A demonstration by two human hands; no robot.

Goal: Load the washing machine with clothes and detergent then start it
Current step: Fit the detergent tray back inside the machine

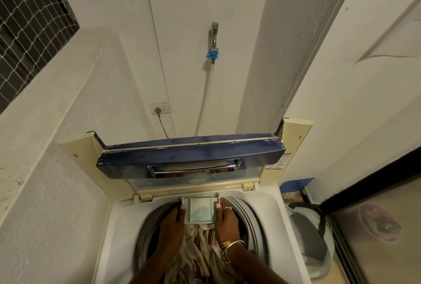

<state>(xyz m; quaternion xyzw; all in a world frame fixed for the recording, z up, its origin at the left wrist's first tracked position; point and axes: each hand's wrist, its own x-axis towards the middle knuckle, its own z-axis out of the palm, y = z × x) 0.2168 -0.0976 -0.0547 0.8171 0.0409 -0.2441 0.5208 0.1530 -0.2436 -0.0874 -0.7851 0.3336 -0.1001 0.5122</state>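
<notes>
Clothes (200, 254), striped and pale, lie heaped in the drum (254, 222) right under the lens, so loading looks done.

Over them, at the far side of the opening, the left hand (172, 217) holds the left edge of the drawer (200, 212), its thumb laid flat along that side; the fingers go underneath and cannot be seen. The right hand (226, 217), with a ring (227, 208) and bangles (232, 248), mirrors it on the right edge, thumb pressed to the side wall. The drawer is pinched between the two, level, neither hand nearer than the other.

The drawer's long axis runs away from the camera, from the drum toward the hinge line. Its far end touches the rear rim of the washer (273, 213), just below the raised lid (191, 158); its near end hangs over the clothes. Pale blue powder sits in the middle compartment, so detergent seems to be in.

Judging by that, the coming move is a straight push along that axis into the slot at the back, both thumbs kept even. A skewed push could jam it or spill powder. Whether it is partly seated already, I cannot tell.

Beyond, from the left: a meshed window (29, 21), a socket (160, 108) with a plug in it, a tap (214, 32) feeding a hose (205, 96), and a basket (312, 245) beside the washer.
</notes>
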